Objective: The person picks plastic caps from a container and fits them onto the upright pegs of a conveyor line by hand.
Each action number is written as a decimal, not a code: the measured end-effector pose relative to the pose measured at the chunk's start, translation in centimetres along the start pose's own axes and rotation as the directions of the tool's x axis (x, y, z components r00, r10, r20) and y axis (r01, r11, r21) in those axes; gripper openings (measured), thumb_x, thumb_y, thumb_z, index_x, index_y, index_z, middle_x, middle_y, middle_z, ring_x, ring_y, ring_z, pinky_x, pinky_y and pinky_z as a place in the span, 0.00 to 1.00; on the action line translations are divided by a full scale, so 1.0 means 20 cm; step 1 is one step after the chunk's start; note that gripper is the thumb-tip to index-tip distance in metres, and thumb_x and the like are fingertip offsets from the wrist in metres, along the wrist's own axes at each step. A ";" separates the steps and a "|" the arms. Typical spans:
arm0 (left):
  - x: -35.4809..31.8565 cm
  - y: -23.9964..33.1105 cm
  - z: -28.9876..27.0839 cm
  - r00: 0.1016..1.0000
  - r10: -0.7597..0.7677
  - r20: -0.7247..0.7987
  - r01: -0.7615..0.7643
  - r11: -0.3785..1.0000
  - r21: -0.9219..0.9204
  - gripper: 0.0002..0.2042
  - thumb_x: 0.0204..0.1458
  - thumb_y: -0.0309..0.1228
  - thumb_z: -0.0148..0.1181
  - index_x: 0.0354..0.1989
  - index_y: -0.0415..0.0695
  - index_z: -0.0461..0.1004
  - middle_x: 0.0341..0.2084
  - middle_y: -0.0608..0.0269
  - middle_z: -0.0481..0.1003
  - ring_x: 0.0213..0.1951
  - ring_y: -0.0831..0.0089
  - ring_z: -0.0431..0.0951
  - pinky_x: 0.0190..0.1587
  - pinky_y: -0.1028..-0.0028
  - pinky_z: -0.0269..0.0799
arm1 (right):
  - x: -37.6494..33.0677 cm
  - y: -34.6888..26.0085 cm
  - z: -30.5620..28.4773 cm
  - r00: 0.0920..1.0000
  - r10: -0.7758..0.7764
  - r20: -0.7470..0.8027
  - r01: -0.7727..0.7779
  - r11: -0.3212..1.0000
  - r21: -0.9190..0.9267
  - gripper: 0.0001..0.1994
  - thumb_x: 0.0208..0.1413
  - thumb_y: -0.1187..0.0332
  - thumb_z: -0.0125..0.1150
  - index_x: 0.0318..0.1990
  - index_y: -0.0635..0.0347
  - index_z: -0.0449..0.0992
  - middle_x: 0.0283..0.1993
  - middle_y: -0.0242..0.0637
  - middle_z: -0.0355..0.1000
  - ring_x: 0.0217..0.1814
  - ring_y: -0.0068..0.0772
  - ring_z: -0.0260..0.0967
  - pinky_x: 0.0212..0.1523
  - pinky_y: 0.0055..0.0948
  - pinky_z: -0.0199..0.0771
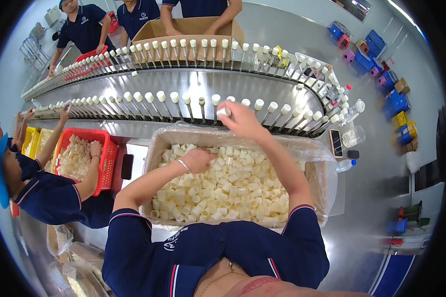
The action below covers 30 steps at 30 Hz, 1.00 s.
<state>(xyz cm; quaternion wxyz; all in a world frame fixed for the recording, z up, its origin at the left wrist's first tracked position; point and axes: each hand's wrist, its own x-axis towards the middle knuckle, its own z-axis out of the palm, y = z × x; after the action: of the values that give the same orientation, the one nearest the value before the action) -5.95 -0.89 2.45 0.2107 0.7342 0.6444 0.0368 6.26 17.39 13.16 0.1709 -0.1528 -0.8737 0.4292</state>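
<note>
My right hand (244, 120) is raised at the near row of metal rods, its fingers closed around a short white plastic cap (224, 112). Beside it, one rod carries a white cap (216, 99), and the rod to its left (201, 102) looks bare at the top. My left hand (199, 160) rests on loose off-white caps (223, 190) in a plastic-lined carton (156, 148). Its fingers curl down among them; the tips are hidden, so what they grip cannot be made out.
A looped conveyor (183, 84) bears capped rods along both sides. At left, a co-worker (54, 190) reaches into a red basket (108, 158) of caps. Phones (127, 167) (336, 143) lie either side of the carton. Opposite, people stand behind another carton (183, 29). A bottle (346, 165) lies at right.
</note>
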 end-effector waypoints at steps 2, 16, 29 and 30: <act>0.00 0.05 -0.07 0.993 0.031 -0.110 -0.047 0.989 -0.142 0.18 0.46 0.31 0.56 0.49 0.46 0.72 0.41 0.56 0.74 0.45 0.59 0.74 0.49 0.64 0.69 | 0.14 0.05 -0.01 0.943 -0.330 -0.043 0.284 0.865 -0.414 0.12 0.51 0.62 0.61 0.41 0.55 0.70 0.31 0.36 0.74 0.40 0.36 0.69 0.48 0.36 0.61; -0.26 -0.43 -0.54 0.278 -0.525 -0.804 0.107 0.849 -0.518 0.14 0.40 0.26 0.68 0.37 0.43 0.72 0.32 0.64 0.76 0.34 0.71 0.74 0.41 0.74 0.68 | 0.15 0.11 0.09 0.730 -0.683 -0.005 0.338 0.368 -0.866 0.12 0.48 0.62 0.63 0.37 0.59 0.76 0.37 0.36 0.73 0.47 0.40 0.64 0.54 0.40 0.57; -0.16 -0.84 -0.72 0.527 -0.574 -0.627 0.584 0.780 -0.225 0.21 0.30 0.35 0.74 0.35 0.49 0.75 0.27 0.62 0.77 0.41 0.58 0.75 0.45 0.61 0.64 | -0.44 0.37 0.48 0.846 -0.028 0.532 0.237 0.914 -0.328 0.24 0.52 0.70 0.58 0.58 0.59 0.64 0.55 0.44 0.63 0.62 0.45 0.56 0.56 0.39 0.65; -0.14 -0.81 -0.73 0.530 -0.568 -0.630 0.579 0.785 -0.220 0.21 0.30 0.35 0.74 0.35 0.49 0.75 0.27 0.62 0.77 0.41 0.58 0.75 0.45 0.61 0.64 | -0.42 0.37 0.48 0.865 0.013 0.501 0.172 0.931 -0.321 0.24 0.51 0.69 0.60 0.57 0.58 0.64 0.54 0.44 0.63 0.62 0.46 0.57 0.56 0.40 0.64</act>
<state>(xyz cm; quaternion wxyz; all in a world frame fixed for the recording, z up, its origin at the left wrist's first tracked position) -26.31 1.60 10.49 -0.0397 0.4193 0.8798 0.2201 10.59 11.57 0.26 -0.0713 -0.0294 -0.9565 0.2813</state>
